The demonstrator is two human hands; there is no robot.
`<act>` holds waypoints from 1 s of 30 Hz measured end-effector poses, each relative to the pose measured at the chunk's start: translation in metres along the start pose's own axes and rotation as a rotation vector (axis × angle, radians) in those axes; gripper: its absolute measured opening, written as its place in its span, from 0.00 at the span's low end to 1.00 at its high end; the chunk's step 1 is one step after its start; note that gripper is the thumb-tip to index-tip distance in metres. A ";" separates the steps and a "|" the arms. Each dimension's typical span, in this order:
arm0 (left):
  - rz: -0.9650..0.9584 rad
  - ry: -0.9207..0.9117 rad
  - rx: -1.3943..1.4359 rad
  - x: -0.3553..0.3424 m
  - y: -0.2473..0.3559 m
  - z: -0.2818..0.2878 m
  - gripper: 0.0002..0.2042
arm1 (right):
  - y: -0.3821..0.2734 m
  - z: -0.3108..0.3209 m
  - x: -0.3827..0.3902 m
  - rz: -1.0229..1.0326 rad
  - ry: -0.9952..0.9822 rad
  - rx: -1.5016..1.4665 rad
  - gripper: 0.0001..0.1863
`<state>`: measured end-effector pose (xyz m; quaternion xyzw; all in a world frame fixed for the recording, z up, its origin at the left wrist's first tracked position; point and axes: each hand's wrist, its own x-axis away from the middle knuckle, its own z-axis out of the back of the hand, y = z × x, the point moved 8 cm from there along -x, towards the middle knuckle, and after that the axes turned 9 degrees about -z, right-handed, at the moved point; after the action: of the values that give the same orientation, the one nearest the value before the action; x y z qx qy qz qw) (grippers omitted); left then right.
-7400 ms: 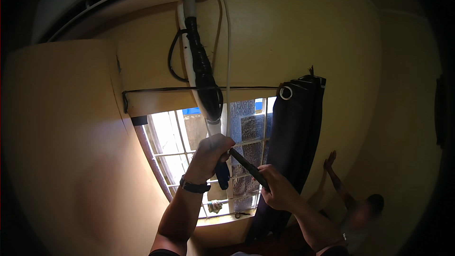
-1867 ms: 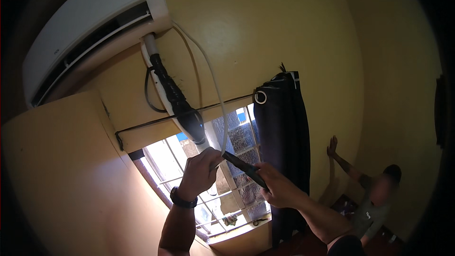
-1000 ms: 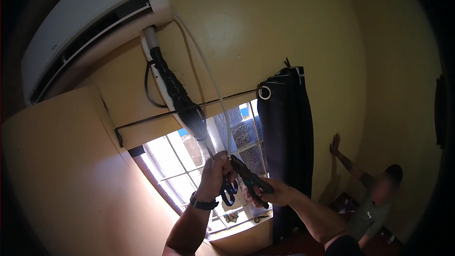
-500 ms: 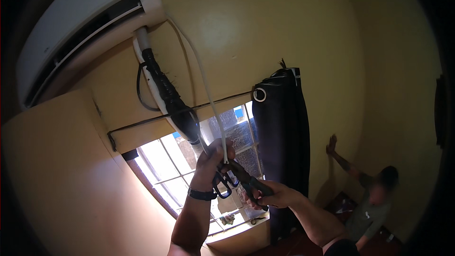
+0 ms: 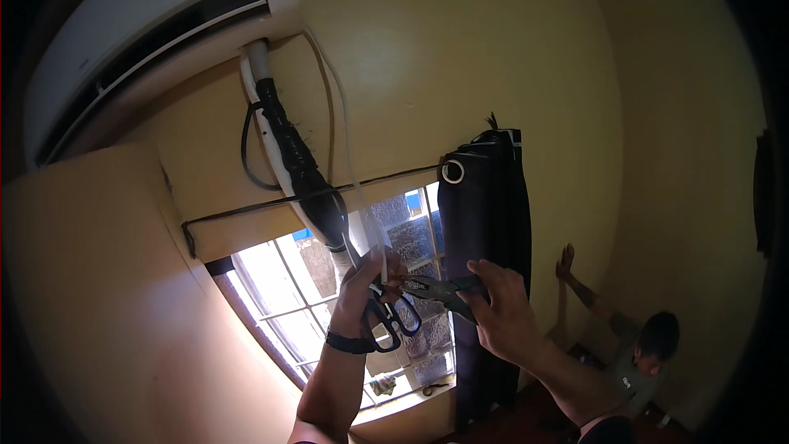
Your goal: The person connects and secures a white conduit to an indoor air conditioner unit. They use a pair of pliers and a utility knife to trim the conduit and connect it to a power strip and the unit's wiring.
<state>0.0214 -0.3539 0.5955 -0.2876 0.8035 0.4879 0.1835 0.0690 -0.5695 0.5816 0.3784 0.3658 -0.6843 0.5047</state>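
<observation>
My left hand [image 5: 363, 286] is closed in front of the window, holding the end of a white cable [image 5: 347, 140] that hangs from the air conditioner. The same hand keeps a pair of scissors [image 5: 395, 325], whose dark looped handles stick out below the fingers. In my right hand [image 5: 505, 316] are pliers [image 5: 444, 289], gripped by their dark handles. The jaws point left and reach the cable end beside my left fingertips. Whether they touch the wires I cannot tell.
A white air conditioner [image 5: 156, 49] hangs at upper left. Its black-taped pipe bundle [image 5: 289, 144] runs down to the barred window [image 5: 288, 279]. A dark curtain [image 5: 485, 255] hangs on the right from a thin rod [image 5: 386, 177]. At lower right a person [image 5: 637, 362] leans a hand on the wall.
My right hand has risen, turning the pliers so the jaws point left at the cable end. My left hand still holds the cable and scissors. The person at lower right has bent down.
</observation>
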 end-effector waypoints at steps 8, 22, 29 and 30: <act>0.004 0.099 -0.127 0.004 0.011 -0.014 0.11 | -0.012 -0.003 -0.015 0.169 0.058 0.246 0.17; -0.072 0.231 -0.233 0.022 0.049 -0.023 0.20 | -0.034 0.007 -0.055 0.356 0.132 0.296 0.10; -0.345 -0.140 -0.190 0.021 0.054 -0.039 0.21 | -0.033 0.002 -0.062 0.112 0.002 0.011 0.17; -0.351 -0.146 -0.190 0.016 0.049 -0.038 0.21 | -0.037 0.003 -0.060 0.117 0.008 0.014 0.17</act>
<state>-0.0229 -0.3752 0.6365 -0.4031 0.6759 0.5417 0.2953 0.0448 -0.5388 0.6399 0.4054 0.3403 -0.6547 0.5396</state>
